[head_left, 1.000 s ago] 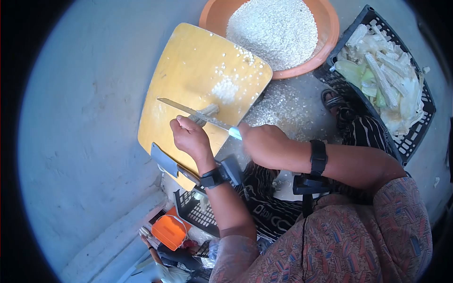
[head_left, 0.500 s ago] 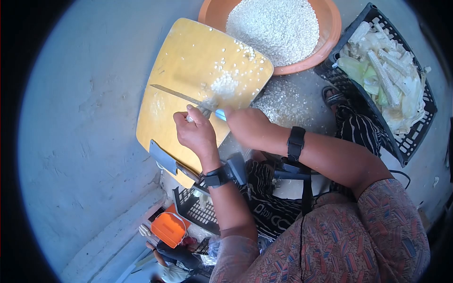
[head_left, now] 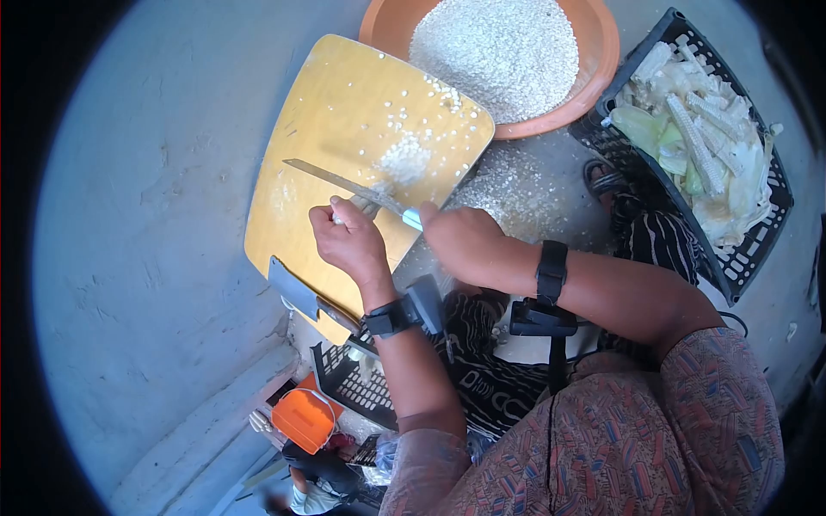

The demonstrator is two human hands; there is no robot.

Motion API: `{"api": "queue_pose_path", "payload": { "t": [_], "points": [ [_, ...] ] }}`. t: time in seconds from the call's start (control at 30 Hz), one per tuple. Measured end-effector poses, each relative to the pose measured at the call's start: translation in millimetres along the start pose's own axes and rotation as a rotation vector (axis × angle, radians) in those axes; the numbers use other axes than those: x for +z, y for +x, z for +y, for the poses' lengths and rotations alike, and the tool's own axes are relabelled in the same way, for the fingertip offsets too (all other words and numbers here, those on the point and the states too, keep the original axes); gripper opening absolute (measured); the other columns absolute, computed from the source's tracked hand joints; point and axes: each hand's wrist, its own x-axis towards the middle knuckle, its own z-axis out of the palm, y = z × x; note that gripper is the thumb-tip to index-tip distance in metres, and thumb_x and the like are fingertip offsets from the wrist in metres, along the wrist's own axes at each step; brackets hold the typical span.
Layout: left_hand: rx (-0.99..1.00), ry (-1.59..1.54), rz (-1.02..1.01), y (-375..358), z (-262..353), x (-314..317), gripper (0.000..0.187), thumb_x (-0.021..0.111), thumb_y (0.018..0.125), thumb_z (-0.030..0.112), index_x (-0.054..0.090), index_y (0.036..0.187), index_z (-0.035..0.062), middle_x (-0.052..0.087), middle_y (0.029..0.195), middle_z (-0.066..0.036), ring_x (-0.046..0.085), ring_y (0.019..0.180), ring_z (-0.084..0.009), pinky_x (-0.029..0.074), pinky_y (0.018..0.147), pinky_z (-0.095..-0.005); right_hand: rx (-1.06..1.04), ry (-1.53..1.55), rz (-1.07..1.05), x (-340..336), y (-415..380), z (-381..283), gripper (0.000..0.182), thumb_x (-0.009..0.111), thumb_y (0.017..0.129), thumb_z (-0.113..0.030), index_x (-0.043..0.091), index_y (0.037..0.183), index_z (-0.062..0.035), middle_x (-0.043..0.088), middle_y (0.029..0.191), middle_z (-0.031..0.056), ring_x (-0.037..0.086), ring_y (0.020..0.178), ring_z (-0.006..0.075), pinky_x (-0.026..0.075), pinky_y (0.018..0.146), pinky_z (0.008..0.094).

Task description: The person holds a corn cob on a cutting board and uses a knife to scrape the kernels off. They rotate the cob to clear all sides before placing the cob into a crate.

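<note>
A yellow wooden board (head_left: 335, 112) lies tilted on the grey floor, scattered with white corn kernels and a small kernel pile (head_left: 404, 162). My left hand (head_left: 348, 242) grips a corn cob (head_left: 366, 205) upright on the board. My right hand (head_left: 465, 242) holds a long knife (head_left: 344, 182) by its pale blue handle, the blade lying across the cob's top and pointing left.
An orange basin (head_left: 594, 77) full of kernels sits beyond the board. A black crate (head_left: 757, 249) of stripped cobs and husks stands at right. Loose kernels cover the floor (head_left: 508, 193). Another black crate (head_left: 361, 387) and an orange object (head_left: 301, 420) lie near my knees.
The knife slid forward down the cob, then drew back toward me. More kernels lie on the board. My right hand shifted slightly right again.
</note>
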Motion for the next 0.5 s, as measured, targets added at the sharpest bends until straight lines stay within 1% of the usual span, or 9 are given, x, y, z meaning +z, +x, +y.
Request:
{"api": "queue_pose_path", "payload": {
  "t": [0.1, 0.17, 0.23, 0.27, 0.3, 0.33, 0.37, 0.43, 0.5],
  "points": [
    [-0.037, 0.009, -0.031, -2, 3, -2, 0.027, 0.047, 0.086, 0.022, 0.044, 0.07, 0.0001, 0.05, 0.062, -0.018, 0.047, 0.057, -0.0325, 0.041, 0.058, -0.0412, 0.006, -0.007, 0.061, 15, 13, 4, 0.015, 0.047, 0.078, -0.004, 0.048, 0.091, 0.0045, 0.06, 0.068, 0.0199, 0.062, 0.064, 0.0352, 0.049, 0.056, 0.0416],
    [0.058, 0.018, -0.013, -7, 6, 1, 0.027, 0.048, 0.085, 0.021, 0.043, 0.07, 0.0, 0.051, 0.064, -0.018, 0.047, 0.057, -0.0321, 0.04, 0.058, -0.041, 0.01, -0.027, 0.099, 27, 25, 11, 0.015, 0.047, 0.078, -0.004, 0.048, 0.09, 0.0043, 0.06, 0.068, 0.0202, 0.062, 0.064, 0.0355, 0.049, 0.056, 0.0416],
    [0.051, 0.013, -0.023, -6, 4, 2, 0.026, 0.048, 0.086, 0.021, 0.044, 0.071, -0.0001, 0.051, 0.064, -0.017, 0.048, 0.058, -0.0311, 0.04, 0.058, -0.0406, 0.012, -0.021, 0.204, 35, 38, 16, 0.013, 0.047, 0.079, -0.005, 0.049, 0.088, 0.0042, 0.06, 0.065, 0.0185, 0.062, 0.06, 0.0331, 0.05, 0.053, 0.0402],
    [0.043, 0.005, -0.028, -5, 3, 2, 0.026, 0.049, 0.086, 0.021, 0.045, 0.072, -0.0002, 0.051, 0.064, -0.017, 0.049, 0.059, -0.0301, 0.041, 0.059, -0.0402, 0.011, -0.018, 0.201, 39, 42, 20, 0.013, 0.047, 0.079, -0.005, 0.049, 0.088, 0.0042, 0.06, 0.065, 0.0185, 0.062, 0.06, 0.0331, 0.05, 0.053, 0.0402],
    [0.043, 0.01, -0.028, -3, 2, 1, 0.026, 0.049, 0.086, 0.021, 0.045, 0.072, -0.0002, 0.051, 0.064, -0.017, 0.049, 0.059, -0.0301, 0.041, 0.059, -0.0402, 0.052, 0.053, 0.174, 40, 44, 20, 0.014, 0.045, 0.08, -0.004, 0.05, 0.09, 0.0041, 0.061, 0.069, 0.0193, 0.062, 0.064, 0.0341, 0.05, 0.057, 0.0412],
    [-0.025, -0.052, -0.035, -2, 2, 0, 0.025, 0.05, 0.085, 0.022, 0.047, 0.075, -0.0004, 0.052, 0.066, -0.016, 0.05, 0.062, -0.0289, 0.042, 0.061, -0.0389, 0.092, 0.121, 0.147, 41, 46, 20, 0.015, 0.044, 0.081, -0.004, 0.05, 0.091, 0.0039, 0.062, 0.074, 0.02, 0.063, 0.068, 0.0351, 0.049, 0.06, 0.0422],
    [-0.092, -0.114, -0.042, 0, 2, -1, 0.024, 0.051, 0.085, 0.022, 0.049, 0.078, -0.0005, 0.053, 0.068, -0.015, 0.052, 0.064, -0.0277, 0.043, 0.063, -0.0377, 0.09, 0.122, 0.145, 41, 47, 21, 0.015, 0.044, 0.081, -0.004, 0.05, 0.091, 0.0039, 0.062, 0.074, 0.02, 0.063, 0.068, 0.0351, 0.049, 0.06, 0.0422],
    [-0.091, -0.183, -0.057, 2, -2, 1, 0.025, 0.051, 0.086, 0.024, 0.051, 0.081, -0.0004, 0.054, 0.071, -0.015, 0.053, 0.067, -0.027, 0.043, 0.066, -0.0364, 0.089, 0.097, 0.091, 36, 45, 19, 0.016, 0.045, 0.079, -0.002, 0.049, 0.093, 0.0041, 0.062, 0.079, 0.0204, 0.062, 0.074, 0.0366, 0.048, 0.064, 0.0437],
    [-0.087, -0.256, -0.071, 3, -6, 4, 0.026, 0.052, 0.086, 0.026, 0.053, 0.084, -0.0003, 0.055, 0.073, -0.014, 0.053, 0.07, -0.0263, 0.044, 0.069, -0.0351, 0.098, 0.094, 0.065, 28, 42, 16, 0.017, 0.047, 0.078, -0.002, 0.05, 0.093, 0.0041, 0.061, 0.081, 0.0221, 0.061, 0.077, 0.0374, 0.048, 0.066, 0.0442]
  ]
}}
